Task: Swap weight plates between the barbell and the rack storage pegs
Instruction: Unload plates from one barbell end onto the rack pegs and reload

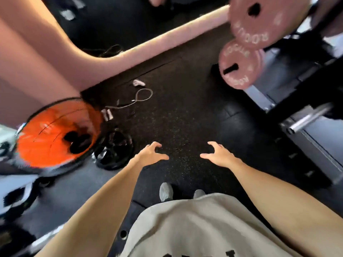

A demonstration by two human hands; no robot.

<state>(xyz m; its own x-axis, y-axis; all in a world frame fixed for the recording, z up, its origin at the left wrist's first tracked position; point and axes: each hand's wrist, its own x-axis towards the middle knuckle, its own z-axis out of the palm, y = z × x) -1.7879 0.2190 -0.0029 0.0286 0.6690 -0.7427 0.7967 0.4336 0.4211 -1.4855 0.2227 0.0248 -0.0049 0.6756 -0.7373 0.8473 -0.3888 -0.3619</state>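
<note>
Two pink weight plates hang on the rack at the upper right: a larger pink plate [259,21] above a smaller pink plate [240,65]. A bare steel peg or barbell sleeve [308,119] sticks out at the right. A black plate [113,149] lies on the floor at the left. My left hand [151,154] and my right hand [219,156] are stretched out over the black rubber floor, fingers spread and loosely curled, holding nothing. Both hands are well clear of every plate.
An orange fan [55,134] in a black cage stands at the left beside the black plate. A white cable [137,101] and small white items lie on the floor mat. The dark rack frame [306,145] runs along the right. My feet [166,191] are below the hands.
</note>
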